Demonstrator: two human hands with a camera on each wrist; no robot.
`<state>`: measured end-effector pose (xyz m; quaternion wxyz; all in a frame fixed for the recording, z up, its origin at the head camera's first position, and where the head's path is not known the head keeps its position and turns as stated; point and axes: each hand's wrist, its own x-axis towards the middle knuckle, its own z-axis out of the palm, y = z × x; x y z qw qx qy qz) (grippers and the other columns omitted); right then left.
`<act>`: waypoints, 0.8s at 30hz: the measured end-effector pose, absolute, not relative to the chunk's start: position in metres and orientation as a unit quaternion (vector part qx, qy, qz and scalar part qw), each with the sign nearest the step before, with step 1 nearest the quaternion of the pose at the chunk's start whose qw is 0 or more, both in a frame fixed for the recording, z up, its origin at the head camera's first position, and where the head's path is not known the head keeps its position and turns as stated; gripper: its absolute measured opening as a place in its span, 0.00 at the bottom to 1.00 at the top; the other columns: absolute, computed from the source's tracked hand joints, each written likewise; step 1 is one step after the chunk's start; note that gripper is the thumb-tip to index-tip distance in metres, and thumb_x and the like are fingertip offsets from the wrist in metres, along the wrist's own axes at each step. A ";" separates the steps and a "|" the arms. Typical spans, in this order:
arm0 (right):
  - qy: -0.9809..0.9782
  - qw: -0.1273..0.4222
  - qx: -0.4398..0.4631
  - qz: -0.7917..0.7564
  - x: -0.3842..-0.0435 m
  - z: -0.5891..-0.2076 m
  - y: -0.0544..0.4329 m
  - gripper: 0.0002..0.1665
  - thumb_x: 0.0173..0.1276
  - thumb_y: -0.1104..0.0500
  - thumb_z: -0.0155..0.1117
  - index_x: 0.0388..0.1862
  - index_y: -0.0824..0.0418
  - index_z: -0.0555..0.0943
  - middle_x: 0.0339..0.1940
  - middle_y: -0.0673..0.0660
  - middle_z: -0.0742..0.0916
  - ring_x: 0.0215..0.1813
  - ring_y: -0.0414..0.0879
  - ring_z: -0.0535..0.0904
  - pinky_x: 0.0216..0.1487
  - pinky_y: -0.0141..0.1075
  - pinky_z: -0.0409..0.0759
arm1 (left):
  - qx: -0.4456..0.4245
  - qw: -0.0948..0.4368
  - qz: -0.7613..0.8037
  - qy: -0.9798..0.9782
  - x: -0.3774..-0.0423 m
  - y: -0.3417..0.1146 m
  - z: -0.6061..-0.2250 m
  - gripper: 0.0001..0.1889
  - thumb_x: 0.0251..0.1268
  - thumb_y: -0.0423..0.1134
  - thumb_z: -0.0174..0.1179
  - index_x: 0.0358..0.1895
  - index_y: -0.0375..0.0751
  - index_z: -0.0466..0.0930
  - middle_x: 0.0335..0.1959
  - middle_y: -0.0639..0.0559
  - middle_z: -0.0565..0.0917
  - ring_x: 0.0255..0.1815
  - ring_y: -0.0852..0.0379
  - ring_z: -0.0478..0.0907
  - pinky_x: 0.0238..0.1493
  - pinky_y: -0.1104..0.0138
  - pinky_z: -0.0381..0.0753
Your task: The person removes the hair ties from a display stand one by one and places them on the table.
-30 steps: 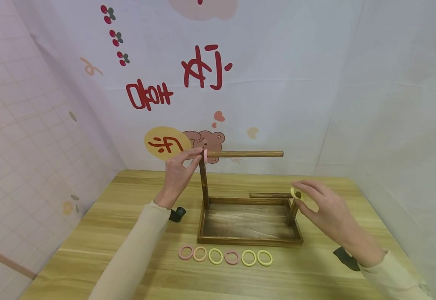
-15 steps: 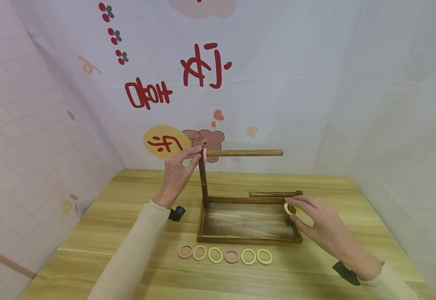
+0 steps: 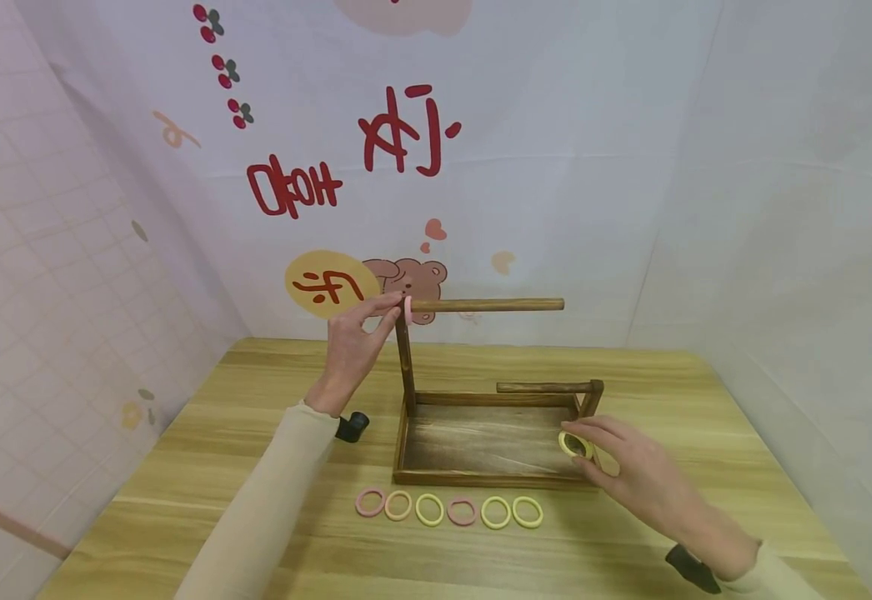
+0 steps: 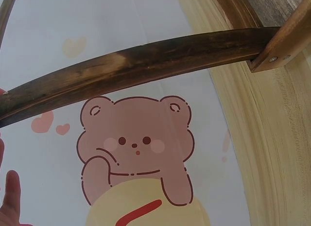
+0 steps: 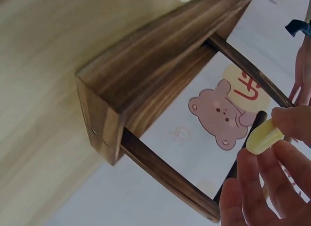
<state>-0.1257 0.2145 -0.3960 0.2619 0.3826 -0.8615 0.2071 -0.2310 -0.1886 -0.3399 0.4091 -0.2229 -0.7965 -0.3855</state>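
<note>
A wooden rack has a shallow tray [image 3: 488, 480], a long upper rod [image 3: 488, 305] and a shorter lower rod [image 3: 541, 387]. At the upper rod's left end, against the post [image 4: 141, 63], hangs a pink ring [image 3: 408, 313]. My left hand [image 3: 352, 346] pinches there, thumb and forefinger at the ring. A pale yellow ring [image 5: 264, 137] is held between the thumb and fingers of my right hand [image 3: 649, 475], over the tray's right end. It is tilted and off the lower rod. In the left wrist view, only bits of the left fingers show at the edge.
In front of the tray lies a row of several rings, among them a pink ring [image 3: 361, 511], a peach ring [image 3: 398, 520] and a yellow ring [image 3: 430, 524]. Behind the wooden table [image 3: 293, 508] hangs a printed cloth [image 3: 556, 183].
My right hand has drawn the yellow ring down and slightly left, from the lower rod's right end to over the tray's right end. My left hand has stayed at the pink ring.
</note>
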 end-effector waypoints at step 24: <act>-0.848 0.221 0.431 0.217 -0.115 -0.431 0.207 0.33 0.43 0.66 0.85 0.53 0.60 0.87 0.50 0.53 0.90 0.46 0.48 0.88 0.46 0.39 0.87 | -0.237 0.412 -0.389 -0.790 -0.233 -0.190 -0.341 0.11 0.67 0.30 0.70 0.51 0.35 0.89 0.52 0.45 0.89 0.44 0.45 0.90 0.51 0.50 0.86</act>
